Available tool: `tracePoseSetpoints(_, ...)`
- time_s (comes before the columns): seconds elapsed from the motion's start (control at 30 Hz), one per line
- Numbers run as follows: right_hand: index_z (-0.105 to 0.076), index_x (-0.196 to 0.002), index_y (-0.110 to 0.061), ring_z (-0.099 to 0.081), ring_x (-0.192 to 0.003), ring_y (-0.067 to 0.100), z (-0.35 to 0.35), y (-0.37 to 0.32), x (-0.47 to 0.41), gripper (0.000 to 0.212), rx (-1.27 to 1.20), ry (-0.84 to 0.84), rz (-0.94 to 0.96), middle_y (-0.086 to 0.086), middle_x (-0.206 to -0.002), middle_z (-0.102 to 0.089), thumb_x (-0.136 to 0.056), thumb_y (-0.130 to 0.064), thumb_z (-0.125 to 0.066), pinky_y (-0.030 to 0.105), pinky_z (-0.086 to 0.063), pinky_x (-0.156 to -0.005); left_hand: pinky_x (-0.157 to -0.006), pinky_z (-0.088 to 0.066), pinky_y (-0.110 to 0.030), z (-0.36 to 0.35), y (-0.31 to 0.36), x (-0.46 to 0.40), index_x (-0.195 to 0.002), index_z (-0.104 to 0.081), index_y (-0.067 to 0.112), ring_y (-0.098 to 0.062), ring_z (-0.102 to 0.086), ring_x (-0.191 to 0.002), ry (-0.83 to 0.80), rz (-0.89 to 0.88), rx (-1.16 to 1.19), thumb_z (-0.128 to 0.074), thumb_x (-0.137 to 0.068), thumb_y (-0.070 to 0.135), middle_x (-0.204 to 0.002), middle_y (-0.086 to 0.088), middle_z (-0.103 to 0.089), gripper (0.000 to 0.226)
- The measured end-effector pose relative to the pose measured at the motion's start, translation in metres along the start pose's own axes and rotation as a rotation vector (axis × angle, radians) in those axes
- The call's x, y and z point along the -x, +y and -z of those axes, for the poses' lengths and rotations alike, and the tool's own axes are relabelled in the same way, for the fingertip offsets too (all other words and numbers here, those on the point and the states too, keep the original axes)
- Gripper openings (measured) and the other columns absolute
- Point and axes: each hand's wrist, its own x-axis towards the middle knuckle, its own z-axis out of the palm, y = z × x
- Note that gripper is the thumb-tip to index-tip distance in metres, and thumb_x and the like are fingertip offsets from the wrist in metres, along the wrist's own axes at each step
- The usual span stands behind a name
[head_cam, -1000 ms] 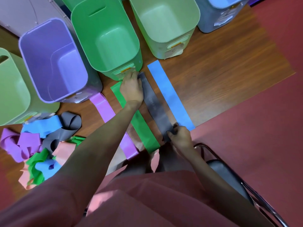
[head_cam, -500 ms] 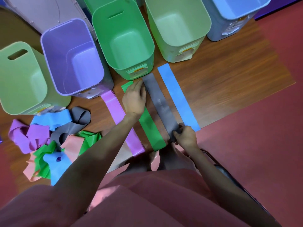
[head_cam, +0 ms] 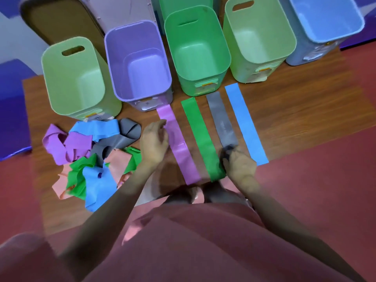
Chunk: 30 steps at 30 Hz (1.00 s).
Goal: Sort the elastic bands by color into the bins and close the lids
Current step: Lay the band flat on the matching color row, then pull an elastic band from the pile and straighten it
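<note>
At your far left stands a pale green bin, open at the top, on the wooden board; just right of it is the purple bin, then the bright green bin, a second pale green bin, and the blue bin at the far right; all five are open and no band shows inside them. In front of the two leftmost bins lies your unsorted heap of bands, purple, blue, grey, green and salmon tangled over one another. Just right of that heap your left hand hovers with its fingers loosely curled and holding nothing, its fingertips at the left edge of the purple band; whether they touch it you cannot tell, as the hand is blurred. The purple band lies flat and straight; beside it, apart, lies the green band; next comes the grey band, and your right hand pinches its near end between thumb and fingers, pressing it to the board; the hand also overlaps the near end of the green band. Rightmost lies the blue band, flat and untouched. The four strips run side by side, slanting from the bins toward you, none overlapping another.
</note>
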Motion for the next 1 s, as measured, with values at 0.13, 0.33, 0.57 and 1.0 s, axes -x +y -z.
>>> tracePoseSetpoints(0.13,-0.047,-0.114,-0.003,-0.062,-0.097,0.038,-0.005,-0.048,0.007,0.031,-0.093,-0.093,0.300,0.020,-0.103,-0.064,-0.092,-0.024,-0.050,0.040,-0.046,-0.075,-0.075,-0.051,-0.039,0.032,-0.035,0.024,-0.107,-0.064,0.006,-0.033,-0.062,-0.090,0.055,0.150,-0.011,-0.050,-0.079,0.014,-0.100,-0.013,-0.067,0.032)
tracePoseSetpoints(0.33,-0.040,-0.127,-0.005,-0.054,-0.109,0.036,-0.018,-0.113,0.025,0.042,-0.057,-0.147,0.634,0.017,-0.124,-0.049,-0.090,-0.020,-0.050,0.042,-0.045,-0.083,-0.077,-0.045,-0.042,0.073,-0.080,0.056,-0.102,-0.064,0.005,-0.037,-0.057,-0.092,0.049,0.237,-0.127,-0.058,-0.079,0.014,-0.097,-0.016,-0.065,0.026)
tracePoseSetpoints(0.57,-0.042,-0.122,-0.004,-0.046,-0.117,0.033,-0.033,-0.153,0.032,0.041,0.047,-0.152,0.771,0.016,-0.121,-0.046,-0.087,-0.020,-0.055,0.039,-0.039,-0.095,-0.073,-0.042,-0.044,0.082,-0.109,0.074,-0.101,-0.064,0.005,-0.038,-0.052,-0.094,-0.137,0.393,-0.405,-0.076,-0.073,0.038,-0.096,-0.017,-0.061,0.045)
tracePoseSetpoints(1.0,-0.020,-0.149,-0.017,-0.029,-0.140,0.028,-0.051,-0.191,0.029,0.077,-0.135,-0.315,0.742,0.008,-0.156,-0.018,-0.081,-0.011,-0.055,0.040,-0.032,-0.112,-0.066,-0.045,-0.042,0.103,-0.106,0.072,-0.087,-0.055,0.004,-0.031,-0.058,-0.074,0.096,0.429,0.097,-0.055,-0.092,0.016,-0.079,-0.011,-0.063,0.013)
